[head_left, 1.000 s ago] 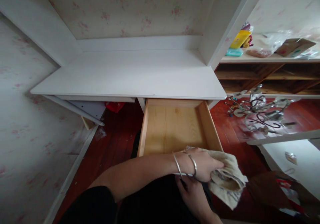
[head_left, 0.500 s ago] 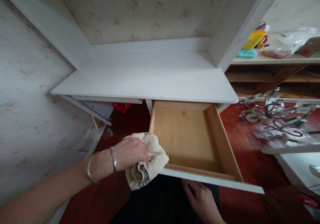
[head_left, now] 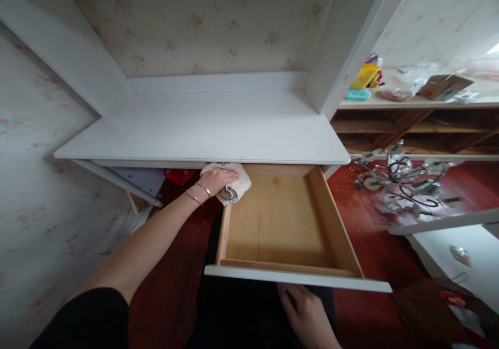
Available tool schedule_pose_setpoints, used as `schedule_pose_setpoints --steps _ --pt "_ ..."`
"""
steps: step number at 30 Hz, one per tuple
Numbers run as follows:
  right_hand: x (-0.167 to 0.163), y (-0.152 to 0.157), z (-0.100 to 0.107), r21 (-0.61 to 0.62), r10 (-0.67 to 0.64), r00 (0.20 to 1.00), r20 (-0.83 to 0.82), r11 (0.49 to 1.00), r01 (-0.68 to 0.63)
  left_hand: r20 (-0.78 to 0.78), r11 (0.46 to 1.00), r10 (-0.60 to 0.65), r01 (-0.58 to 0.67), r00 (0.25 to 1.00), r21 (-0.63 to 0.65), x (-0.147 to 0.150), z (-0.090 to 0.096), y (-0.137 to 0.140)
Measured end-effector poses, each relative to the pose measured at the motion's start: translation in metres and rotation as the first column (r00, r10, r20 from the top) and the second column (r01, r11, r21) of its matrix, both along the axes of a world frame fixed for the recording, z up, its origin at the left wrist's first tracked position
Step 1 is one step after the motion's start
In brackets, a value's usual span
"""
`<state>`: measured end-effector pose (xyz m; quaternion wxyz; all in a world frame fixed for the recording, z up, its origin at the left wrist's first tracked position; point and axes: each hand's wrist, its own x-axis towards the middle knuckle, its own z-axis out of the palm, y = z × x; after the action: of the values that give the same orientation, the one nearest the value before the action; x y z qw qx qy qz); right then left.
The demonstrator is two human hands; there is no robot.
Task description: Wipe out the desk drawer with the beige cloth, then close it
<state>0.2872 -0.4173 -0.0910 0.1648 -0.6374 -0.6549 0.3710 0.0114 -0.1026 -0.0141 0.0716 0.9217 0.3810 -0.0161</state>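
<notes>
Gripping a cloth [head_left: 233, 184], your left hand [head_left: 218, 178] presses it on the open drawer [head_left: 288, 278]'s back left corner, under the desk [head_left: 202, 133] edge. Your right hand [head_left: 307, 315] rests below the drawer front, its grasp hidden. A chandelier [head_left: 405, 182] lies on the floor to the right.

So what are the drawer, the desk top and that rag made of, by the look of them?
Drawer: pale bare wood inside, probably pine, with visible grain and a knot; its front edge is painted white. Desk top: a smooth matte white board, painted or laminated, core not visible. Rag, held in the left hand: cream, nubby terry-like cloth.
</notes>
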Motion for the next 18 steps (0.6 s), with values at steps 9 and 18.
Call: schedule_pose_setpoints --steps 9,18 --pt "0.001 0.011 -0.005 0.068 0.09 0.975 0.204 0.992 -0.106 -0.047 0.979 0.102 -0.108 0.994 -0.173 0.008 0.035 -0.089" --pt "0.003 0.071 -0.002 0.165 0.04 0.997 0.064 0.985 -0.05 0.043 0.908 0.396 -0.384 0.917 -0.167 -0.012 0.061 -0.16"
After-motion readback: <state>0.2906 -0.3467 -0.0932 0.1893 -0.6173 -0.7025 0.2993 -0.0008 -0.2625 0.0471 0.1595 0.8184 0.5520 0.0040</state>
